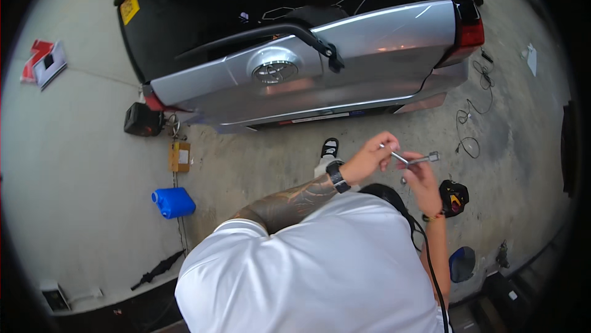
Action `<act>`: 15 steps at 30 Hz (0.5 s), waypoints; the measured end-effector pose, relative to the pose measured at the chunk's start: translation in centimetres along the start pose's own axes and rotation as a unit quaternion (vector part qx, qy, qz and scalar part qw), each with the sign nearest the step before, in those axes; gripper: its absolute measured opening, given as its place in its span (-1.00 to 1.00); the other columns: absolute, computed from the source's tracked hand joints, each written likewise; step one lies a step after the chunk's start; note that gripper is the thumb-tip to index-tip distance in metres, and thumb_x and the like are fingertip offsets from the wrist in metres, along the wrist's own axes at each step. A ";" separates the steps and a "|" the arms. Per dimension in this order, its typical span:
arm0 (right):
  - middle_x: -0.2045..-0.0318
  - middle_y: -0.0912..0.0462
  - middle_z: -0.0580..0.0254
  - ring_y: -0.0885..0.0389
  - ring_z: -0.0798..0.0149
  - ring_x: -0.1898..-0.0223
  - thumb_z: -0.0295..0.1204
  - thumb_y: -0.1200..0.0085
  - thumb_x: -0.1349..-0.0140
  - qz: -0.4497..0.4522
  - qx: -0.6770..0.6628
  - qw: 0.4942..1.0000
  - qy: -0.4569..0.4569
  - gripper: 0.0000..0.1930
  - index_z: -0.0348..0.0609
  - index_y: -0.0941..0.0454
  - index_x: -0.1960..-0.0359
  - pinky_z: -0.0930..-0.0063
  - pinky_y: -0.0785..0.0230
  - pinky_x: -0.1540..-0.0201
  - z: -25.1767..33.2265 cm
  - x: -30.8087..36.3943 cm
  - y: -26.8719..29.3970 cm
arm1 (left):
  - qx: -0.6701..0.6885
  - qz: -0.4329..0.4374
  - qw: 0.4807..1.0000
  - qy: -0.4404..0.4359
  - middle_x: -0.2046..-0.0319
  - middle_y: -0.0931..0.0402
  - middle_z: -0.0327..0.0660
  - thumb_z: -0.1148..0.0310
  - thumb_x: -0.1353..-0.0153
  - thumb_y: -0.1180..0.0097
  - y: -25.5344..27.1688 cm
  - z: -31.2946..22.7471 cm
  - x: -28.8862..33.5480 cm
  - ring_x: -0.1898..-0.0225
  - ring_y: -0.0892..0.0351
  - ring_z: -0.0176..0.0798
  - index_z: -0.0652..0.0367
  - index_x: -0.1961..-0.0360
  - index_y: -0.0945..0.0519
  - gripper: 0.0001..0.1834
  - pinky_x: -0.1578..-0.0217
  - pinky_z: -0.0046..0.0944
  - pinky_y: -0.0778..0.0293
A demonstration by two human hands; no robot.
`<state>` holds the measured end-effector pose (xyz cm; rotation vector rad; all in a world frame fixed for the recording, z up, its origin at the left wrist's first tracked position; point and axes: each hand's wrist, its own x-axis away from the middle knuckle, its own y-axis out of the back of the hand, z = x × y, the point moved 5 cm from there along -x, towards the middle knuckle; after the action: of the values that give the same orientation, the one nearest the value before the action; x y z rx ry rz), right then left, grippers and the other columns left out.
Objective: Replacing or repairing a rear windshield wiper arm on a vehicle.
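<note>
A silver socket wrench (pixel 399 156), bent at an angle with a wide end pointing right, is held in front of my body. My left hand (pixel 372 155) pinches its left end between thumb and fingers. The fingers of my right hand (pixel 422 184) close on it near the bend. Both hands are above the floor, apart from the silver vehicle (pixel 369 80) ahead, whose tailgate faces me. A black rear wiper arm (pixel 289 27) crosses the tailgate, with its pivot just right of the round emblem (pixel 275 72).
At the left wall stand a black box-shaped device (pixel 143 120), a cardboard box (pixel 180 157) and a blue jerrycan (pixel 175 202). A dark bag (pixel 454 198) lies right of my right hand. A black cable (pixel 473 113) curls over the floor at the right. Another cable runs along my right side.
</note>
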<state>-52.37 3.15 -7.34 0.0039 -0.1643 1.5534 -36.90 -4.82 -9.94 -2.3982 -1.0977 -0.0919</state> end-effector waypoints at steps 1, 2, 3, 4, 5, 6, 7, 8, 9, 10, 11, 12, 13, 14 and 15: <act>0.22 -0.65 0.25 -0.63 0.40 0.15 -0.49 0.00 -0.46 0.033 -0.037 0.999 -0.002 -0.72 -0.27 -0.46 -0.16 0.49 -0.44 0.01 0.8 -1.9 -3.1 | -0.016 -0.014 1.000 -0.020 0.37 -0.37 -0.38 0.23 -0.51 -0.02 2.0 -1.9 0.0 0.45 -0.38 -0.50 0.12 0.07 -0.47 -0.81 0.41 -0.41 -0.40; 0.22 -0.65 0.25 -0.63 0.40 0.15 -0.49 0.00 -0.46 0.024 -0.031 0.999 -0.013 -0.72 -0.27 -0.46 -0.16 0.49 -0.44 0.01 1.7 -3.4 -4.9 | -0.033 -0.029 0.998 -0.039 0.36 -0.37 -0.37 0.25 -0.51 -0.03 3.7 -4.2 0.0 0.43 -0.40 -0.50 0.13 0.06 -0.47 -0.81 0.39 -0.41 -0.42; 0.28 -0.66 0.26 -0.64 0.41 0.22 -0.49 0.00 -0.46 0.035 -0.009 0.999 -0.020 -0.73 -0.25 -0.48 -0.14 0.51 -0.46 0.08 2.8 -4.9 -6.7 | -0.028 -0.038 0.996 -0.070 0.32 -0.40 -0.34 0.28 -0.49 -0.07 5.1 -6.3 0.3 0.42 -0.43 -0.47 0.15 0.03 -0.45 -0.81 0.34 -0.41 -0.46; 0.33 -0.67 0.27 -0.65 0.42 0.29 -0.48 -0.01 -0.46 0.046 0.011 0.999 -0.026 -0.74 -0.24 -0.50 -0.13 0.53 -0.48 0.16 4.0 -6.4 -8.3 | -0.027 -0.049 0.995 -0.078 0.28 -0.43 -0.32 0.32 -0.47 -0.09 6.6 -8.2 0.5 0.39 -0.47 -0.46 0.15 0.02 -0.44 -0.81 0.31 -0.43 -0.46; 0.33 -0.67 0.27 -0.65 0.42 0.29 -0.48 -0.01 -0.46 0.037 0.013 0.999 -0.035 -0.74 -0.24 -0.50 -0.13 0.53 -0.48 0.16 5.2 -7.7 -9.7 | -0.027 -0.066 0.993 -0.093 0.27 -0.46 -0.30 0.32 -0.46 -0.09 7.9 -10.0 0.8 0.37 -0.49 -0.44 0.15 0.02 -0.44 -0.81 0.31 -0.42 -0.46; 0.39 -0.67 0.25 -0.65 0.39 0.37 -0.48 -0.01 -0.46 0.019 0.082 0.996 -0.010 -0.74 -0.23 -0.51 -0.12 0.52 -0.48 0.24 7.1 -9.1 -11.0 | -0.028 -0.081 0.990 -0.109 0.26 -0.49 -0.29 0.32 -0.46 -0.10 9.5 -11.6 1.0 0.34 -0.52 -0.42 0.15 0.02 -0.44 -0.80 0.31 -0.41 -0.46; 0.44 -0.66 0.23 -0.66 0.37 0.44 -0.47 -0.02 -0.46 0.003 0.149 0.989 0.016 -0.75 -0.21 -0.53 -0.11 0.50 -0.48 0.33 8.7 -10.4 -12.2 | -0.023 -0.073 0.992 -0.101 0.26 -0.49 -0.29 0.32 -0.46 -0.10 11.0 -12.4 1.0 0.34 -0.52 -0.42 0.15 0.02 -0.44 -0.80 0.31 -0.41 -0.46; 0.44 -0.66 0.23 -0.66 0.37 0.44 -0.47 -0.02 -0.46 -0.006 0.152 0.988 0.008 -0.75 -0.21 -0.53 -0.11 0.50 -0.48 0.33 10.1 -11.6 -13.5 | -0.007 -0.096 0.989 -0.112 0.26 -0.51 -0.27 0.31 -0.46 -0.09 12.9 -13.2 0.9 0.32 -0.54 -0.41 0.16 0.02 -0.44 -0.81 0.30 -0.39 -0.46; 0.45 -0.67 0.17 -0.67 0.28 0.47 -0.46 -0.03 -0.45 -0.030 0.210 0.977 0.009 -0.75 -0.19 -0.53 -0.11 0.45 -0.48 0.36 11.6 -12.6 -14.5 | 0.012 -0.123 0.984 -0.125 0.26 -0.54 -0.25 0.31 -0.47 -0.08 14.4 -13.7 1.0 0.29 -0.56 -0.39 0.16 0.03 -0.44 -0.81 0.28 -0.38 -0.46; 0.45 -0.67 0.11 -0.68 0.20 0.49 -0.45 -0.04 -0.44 -0.056 0.267 0.962 0.009 -0.75 -0.17 -0.53 -0.10 0.39 -0.48 0.39 12.3 -13.5 -15.0 | 0.018 -0.118 0.986 -0.119 0.26 -0.54 -0.25 0.31 -0.47 -0.08 15.3 -13.8 0.5 0.29 -0.56 -0.39 0.16 0.03 -0.44 -0.81 0.28 -0.38 -0.46; 0.40 -0.68 0.00 -0.68 -0.01 0.44 -0.41 -0.06 -0.44 -0.067 0.328 0.942 0.034 -0.77 -0.14 -0.54 -0.07 0.25 -0.48 0.38 12.4 -14.2 -15.3 | 0.031 -0.114 0.988 -0.098 0.26 -0.55 -0.23 0.31 -0.47 -0.07 16.2 -13.8 -0.2 0.29 -0.57 -0.38 0.17 0.03 -0.45 -0.81 0.27 -0.37 -0.47; 0.40 -0.68 0.00 -0.68 -0.01 0.44 -0.41 -0.06 -0.44 -0.073 0.331 0.940 0.026 -0.77 -0.14 -0.54 -0.07 0.25 -0.48 0.38 12.1 -14.9 -15.6 | 0.041 -0.108 0.990 -0.076 0.26 -0.57 -0.22 0.30 -0.48 -0.06 16.9 -13.7 -0.8 0.28 -0.57 -0.37 0.18 0.03 -0.45 -0.81 0.25 -0.35 -0.47; 0.38 -0.68 -0.01 -0.67 -0.07 0.42 -0.40 -0.04 -0.44 -0.085 0.372 0.923 0.049 -0.78 -0.13 -0.54 -0.05 0.19 -0.47 0.37 12.1 -15.5 -15.8 | 0.055 -0.107 0.991 -0.060 0.27 -0.57 -0.22 0.30 -0.49 -0.04 17.1 -13.5 -1.4 0.28 -0.57 -0.36 0.18 0.03 -0.46 -0.81 0.23 -0.36 -0.46; 0.35 -0.69 -0.02 -0.66 -0.12 0.40 -0.38 -0.03 -0.44 -0.095 0.412 0.903 0.073 -0.79 -0.12 -0.54 -0.04 0.14 -0.46 0.37 12.2 -15.9 -16.1 | 0.061 -0.102 0.991 -0.055 0.27 -0.57 -0.22 0.30 -0.49 -0.04 17.0 -13.2 -1.6 0.28 -0.57 -0.36 0.18 0.03 -0.46 -0.81 0.23 -0.36 -0.46; 0.33 -0.69 -0.01 -0.65 -0.15 0.37 -0.38 -0.01 -0.45 -0.099 0.428 0.896 0.060 -0.82 -0.11 -0.54 0.00 0.08 -0.45 0.37 12.2 -16.5 -16.4 | 0.073 -0.097 0.991 -0.052 0.28 -0.58 -0.22 0.30 -0.49 -0.04 17.1 -13.0 -2.0 0.28 -0.58 -0.36 0.18 0.04 -0.47 -0.82 0.23 -0.36 -0.46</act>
<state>-37.43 -14.82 4.61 0.6002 0.6128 1.3080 -23.99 -21.68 -6.10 -2.1835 -1.3372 0.0459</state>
